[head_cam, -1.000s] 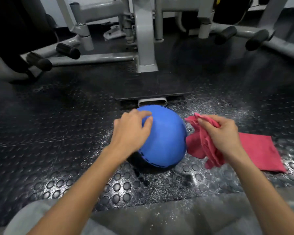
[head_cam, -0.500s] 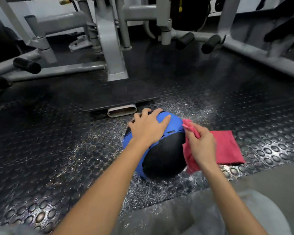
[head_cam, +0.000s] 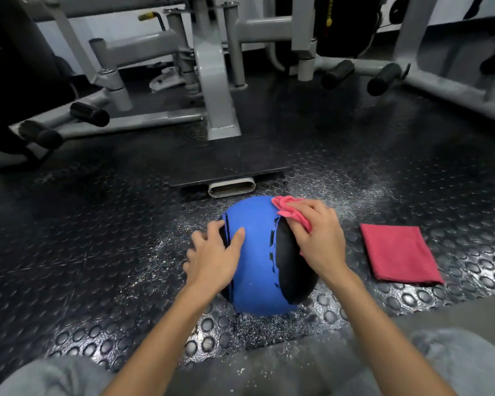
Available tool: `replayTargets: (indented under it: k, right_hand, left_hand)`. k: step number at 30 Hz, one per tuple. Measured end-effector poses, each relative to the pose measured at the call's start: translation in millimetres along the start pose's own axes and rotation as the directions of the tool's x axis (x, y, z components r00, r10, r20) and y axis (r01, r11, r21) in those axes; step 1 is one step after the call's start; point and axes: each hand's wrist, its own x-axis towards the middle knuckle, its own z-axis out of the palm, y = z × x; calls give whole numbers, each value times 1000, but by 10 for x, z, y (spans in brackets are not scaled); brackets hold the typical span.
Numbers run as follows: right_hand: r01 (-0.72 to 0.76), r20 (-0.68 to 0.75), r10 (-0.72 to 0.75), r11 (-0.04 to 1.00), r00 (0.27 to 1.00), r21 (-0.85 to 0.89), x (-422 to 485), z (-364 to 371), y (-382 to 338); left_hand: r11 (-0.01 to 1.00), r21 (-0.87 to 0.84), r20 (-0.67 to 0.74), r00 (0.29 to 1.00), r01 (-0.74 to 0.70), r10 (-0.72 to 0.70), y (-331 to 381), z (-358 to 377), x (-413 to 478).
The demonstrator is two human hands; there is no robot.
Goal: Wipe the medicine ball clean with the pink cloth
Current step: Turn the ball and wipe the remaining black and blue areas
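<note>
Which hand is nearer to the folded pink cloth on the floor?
The right hand. It presses a bunched cloth on the ball, beside the folded pink cloth. The left hand rests on the ball's far side.

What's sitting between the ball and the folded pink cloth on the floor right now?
Only bare studded floor mat, in the head view. The right hand presses a bunched pink cloth on the medicine ball.

Ball (head_cam: 252, 252): blue with black panels. Cloth (head_cam: 293, 214): pink. Folded cloth (head_cam: 397, 252): red. Floor (head_cam: 97, 238): black, round-studded. Frame (head_cam: 212, 67): grey.
</note>
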Motion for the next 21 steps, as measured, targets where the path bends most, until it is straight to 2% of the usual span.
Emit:
replayTargets:
  k: [2, 6, 10, 13, 16, 19, 21]
  right_hand:
    - [39, 54, -39, 999, 998, -3, 43, 22, -64]
    - [115, 56, -114, 993, 992, -12, -104, 64, -229]
    - [178, -51, -177, 984, 983, 28, -398, 17, -314]
    - [185, -73, -173, 962, 982, 201, -619, -90, -362]
    - [120, -64, -105, 936, 992, 330, -699, -202, -399]
    - [8, -114, 42, 916, 993, 401, -609, -248, -401]
    - [-59, -127, 131, 888, 983, 457, -492, -265, -387]
  left_hand:
    - [999, -47, -49, 999, -5, 2, -147, -86, -80]
    - [968, -100, -181, 961, -230, 209, -236, -238, -88]
    - [880, -13, -115, 875, -474, 469, -262, -189, -144]
    - [854, 53, -97, 848, -518, 521, -398, -41, -297]
    - [887, -19, -128, 881, -462, 456, -504, 18, -464]
    - [946, -286, -98, 987, -150, 126, -478, -37, -486]
    - [934, -356, -83, 995, 27, -61, -480, -40, -438]
